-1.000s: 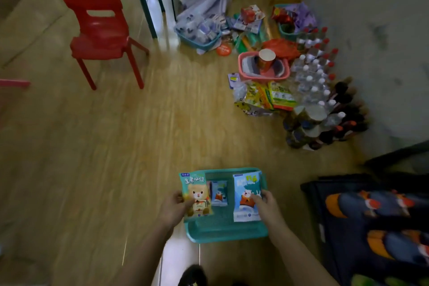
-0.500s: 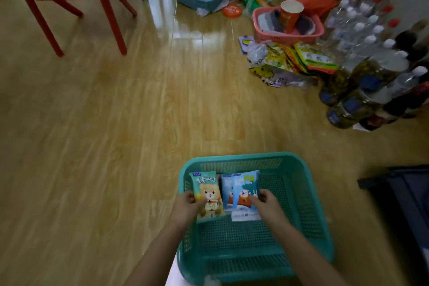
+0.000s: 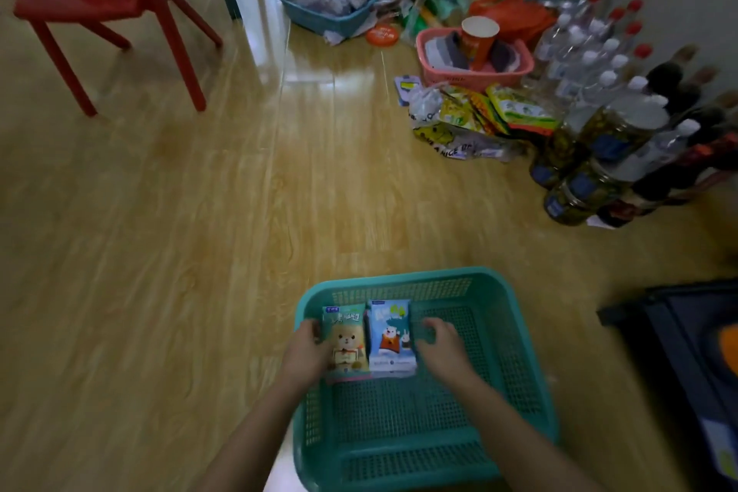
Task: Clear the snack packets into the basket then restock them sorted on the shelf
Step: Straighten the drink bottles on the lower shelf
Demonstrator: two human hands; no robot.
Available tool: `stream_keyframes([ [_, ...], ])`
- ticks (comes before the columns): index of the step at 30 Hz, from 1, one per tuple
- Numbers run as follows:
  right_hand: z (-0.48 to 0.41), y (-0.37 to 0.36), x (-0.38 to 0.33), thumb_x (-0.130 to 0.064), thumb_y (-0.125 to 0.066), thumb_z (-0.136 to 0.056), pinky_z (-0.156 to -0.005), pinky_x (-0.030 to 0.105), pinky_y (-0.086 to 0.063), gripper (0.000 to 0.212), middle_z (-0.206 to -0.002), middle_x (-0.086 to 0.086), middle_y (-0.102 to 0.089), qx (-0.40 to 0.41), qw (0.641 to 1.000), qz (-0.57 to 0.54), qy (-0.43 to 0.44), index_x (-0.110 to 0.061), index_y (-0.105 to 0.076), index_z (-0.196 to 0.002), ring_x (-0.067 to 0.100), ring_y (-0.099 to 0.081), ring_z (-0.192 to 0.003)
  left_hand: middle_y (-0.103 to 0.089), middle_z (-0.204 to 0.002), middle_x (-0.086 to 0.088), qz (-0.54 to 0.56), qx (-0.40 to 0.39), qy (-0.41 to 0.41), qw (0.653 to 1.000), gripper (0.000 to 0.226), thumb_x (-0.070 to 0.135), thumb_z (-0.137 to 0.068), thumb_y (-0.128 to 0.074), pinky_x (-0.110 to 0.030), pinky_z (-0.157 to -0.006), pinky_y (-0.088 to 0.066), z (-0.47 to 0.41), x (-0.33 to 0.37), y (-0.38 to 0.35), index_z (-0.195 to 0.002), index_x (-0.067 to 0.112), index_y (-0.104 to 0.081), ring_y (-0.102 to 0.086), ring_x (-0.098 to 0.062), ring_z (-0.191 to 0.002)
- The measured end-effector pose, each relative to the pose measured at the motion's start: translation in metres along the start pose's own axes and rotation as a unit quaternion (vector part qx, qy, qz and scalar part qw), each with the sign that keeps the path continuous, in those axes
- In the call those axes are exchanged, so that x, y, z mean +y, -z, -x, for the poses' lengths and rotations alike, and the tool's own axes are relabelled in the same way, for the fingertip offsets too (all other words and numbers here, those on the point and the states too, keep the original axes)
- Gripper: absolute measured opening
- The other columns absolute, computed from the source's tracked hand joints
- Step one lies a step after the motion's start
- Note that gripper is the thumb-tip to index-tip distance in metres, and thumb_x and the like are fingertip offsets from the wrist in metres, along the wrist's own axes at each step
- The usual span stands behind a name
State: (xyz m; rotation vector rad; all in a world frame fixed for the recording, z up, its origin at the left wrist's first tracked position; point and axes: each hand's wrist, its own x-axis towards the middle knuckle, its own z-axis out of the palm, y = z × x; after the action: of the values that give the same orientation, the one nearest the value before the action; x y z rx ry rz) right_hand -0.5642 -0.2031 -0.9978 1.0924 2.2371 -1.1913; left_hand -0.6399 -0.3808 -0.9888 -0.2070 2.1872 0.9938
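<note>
A teal mesh basket [image 3: 515, 336] sits on the wooden floor in front of me. Inside it, at the far left, lie a green snack packet [image 3: 346, 340] with a bear picture and a blue snack packet [image 3: 390, 336] with a polar bear, side by side. My left hand [image 3: 305, 351] grips the left edge of the green packet. My right hand [image 3: 441, 345] hovers just right of the blue packet, fingers curled and apart, holding nothing. More yellow and green snack packets [image 3: 479, 116] lie in a heap on the floor farther away.
A red chair [image 3: 108, 8] stands at the far left. A pink basket [image 3: 475, 64] with a paper cup, a blue basket [image 3: 323, 16] of clutter and rows of bottles [image 3: 599, 92] crowd the far right. A dark mat [image 3: 687, 363] lies to the right.
The basket came down to the floor and nearer. The two packets now lie flat inside it, and my right hand has let go of the blue packet and drawn slightly right.
</note>
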Motion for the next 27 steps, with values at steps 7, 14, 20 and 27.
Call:
stream_keyframes([
  [7, 0.145, 0.18, -0.1, -0.016, -0.05, -0.093, -0.1, 0.03, -0.037, 0.041, -0.136, 0.004, -0.044, 0.044, 0.995, 0.006, 0.09, -0.013, -0.043, -0.133, 0.019, -0.045, -0.121, -0.067, -0.099, -0.007, -0.117, -0.039, -0.12, 0.985, 0.013, 0.019, -0.092, -0.052, -0.041, -0.086, -0.052, 0.131, 0.132, 0.118, -0.098, 0.013, -0.062, -0.062, -0.022, -0.091],
  [14, 0.336, 0.4, -0.22, -0.013, -0.056, -0.09, -0.086, 0.022, -0.039, 0.032, -0.118, 0.006, -0.058, 0.122, 0.979, 0.027, 0.159, -0.008, -0.053, -0.122, 0.016, -0.053, -0.108, -0.066, -0.102, -0.004, -0.25, 0.022, -0.249, 0.935, 0.022, 0.022, -0.094, -0.049, -0.026, -0.074, -0.044, 0.326, 0.34, 0.243, -0.105, 0.009, -0.063, -0.059, -0.017, -0.087],
  [20, 0.485, 0.536, -0.266, -0.019, -0.054, -0.092, -0.079, 0.027, -0.044, 0.023, -0.109, 0.004, -0.06, 0.25, 0.951, 0.036, 0.179, -0.012, -0.057, -0.114, 0.02, -0.057, -0.101, -0.07, -0.1, 0.002, -0.295, 0.116, -0.377, 0.87, 0.021, 0.03, -0.092, -0.05, -0.032, -0.075, -0.052, 0.469, 0.486, 0.31, -0.101, 0.019, -0.065, -0.065, -0.017, -0.087],
  [27, 0.623, 0.59, -0.237, -0.028, -0.052, -0.091, -0.086, 0.035, -0.047, 0.026, -0.116, 0.002, -0.06, 0.384, 0.913, 0.066, 0.119, -0.02, -0.058, -0.115, 0.019, -0.056, -0.104, -0.069, -0.093, -0.003, -0.309, 0.114, -0.527, 0.784, 0.022, 0.031, -0.093, -0.05, -0.031, -0.068, -0.048, 0.581, 0.562, 0.309, -0.097, 0.013, -0.064, -0.063, -0.02, -0.084],
])
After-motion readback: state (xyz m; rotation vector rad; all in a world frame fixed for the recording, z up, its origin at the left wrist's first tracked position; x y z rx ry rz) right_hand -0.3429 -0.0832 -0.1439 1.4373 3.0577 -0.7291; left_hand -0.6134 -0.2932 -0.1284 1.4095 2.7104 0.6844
